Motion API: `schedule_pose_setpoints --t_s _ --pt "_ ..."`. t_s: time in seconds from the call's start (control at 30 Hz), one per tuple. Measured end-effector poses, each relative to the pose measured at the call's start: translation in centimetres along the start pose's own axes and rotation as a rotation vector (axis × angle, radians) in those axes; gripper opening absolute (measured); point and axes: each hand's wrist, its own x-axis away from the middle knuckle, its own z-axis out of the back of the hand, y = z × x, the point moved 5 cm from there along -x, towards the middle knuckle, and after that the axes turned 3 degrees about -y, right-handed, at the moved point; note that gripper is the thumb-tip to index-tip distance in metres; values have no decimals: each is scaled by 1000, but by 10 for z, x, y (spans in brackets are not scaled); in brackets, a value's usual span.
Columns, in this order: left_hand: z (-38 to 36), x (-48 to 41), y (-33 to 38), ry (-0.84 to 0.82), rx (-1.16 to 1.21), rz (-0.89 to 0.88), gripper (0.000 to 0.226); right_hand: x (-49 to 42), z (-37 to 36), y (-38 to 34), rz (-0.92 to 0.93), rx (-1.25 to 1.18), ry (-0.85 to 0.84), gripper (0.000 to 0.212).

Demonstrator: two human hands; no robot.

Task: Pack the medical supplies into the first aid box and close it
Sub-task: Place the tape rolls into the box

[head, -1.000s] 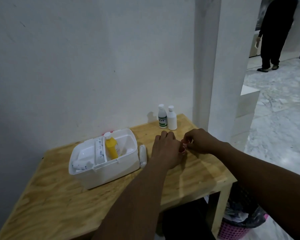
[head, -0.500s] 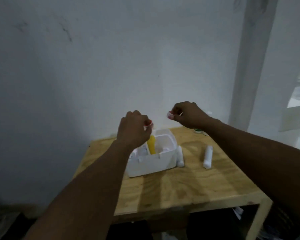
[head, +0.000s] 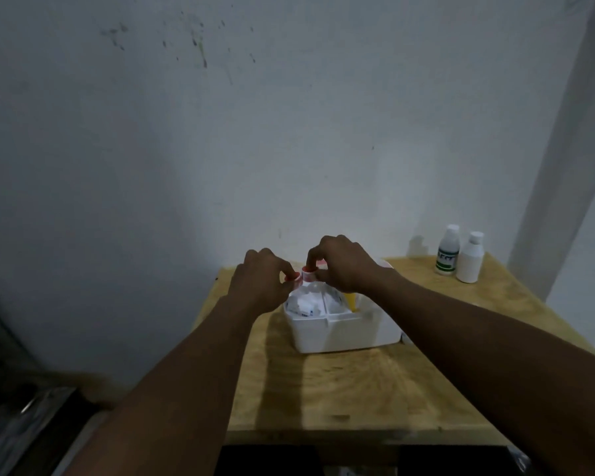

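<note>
The wooden table (head: 358, 389) is standing against the wall (head: 220, 149), its near half lying bare while the open white first aid box (head: 340, 333) is sitting toward its back left edge, well apart from two white bottles (head: 459, 257) at the far right corner. Inside the box, white packets (head: 304, 304) are filling the left compartment and something yellow (head: 351, 298) is showing in the right. Above its back rim, the left hand (head: 260, 285) and right hand (head: 344, 266) are each pinching, fingers curled in, a small red-and-white item (head: 308, 273).
</note>
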Motion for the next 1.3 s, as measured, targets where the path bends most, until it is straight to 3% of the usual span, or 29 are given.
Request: schedule_pose_setpoints --t_s 0.17,0.4,0.7,0.93,1.13,1.3 --pt "-14 -2 -2 -71 -77 20 25 -4 -9 1 -12 110 0 20" --pt "-26 -8 -13 -114 36 71 34 -6 -18 1 -59 139 -68 23" --pt "-15 -5 -1 -56 166 100 22 11 16 23 -136 32 29 28" --pt "-21 14 15 -23 291 130 26 46 35 69 -230 -62 -22 25" --pt "-25 24 20 10 293 170 34 56 29 78 -220 -103 -32 22" --pt "-15 16 31 97 196 116 32 58 39 88 -280 -96 73 17"
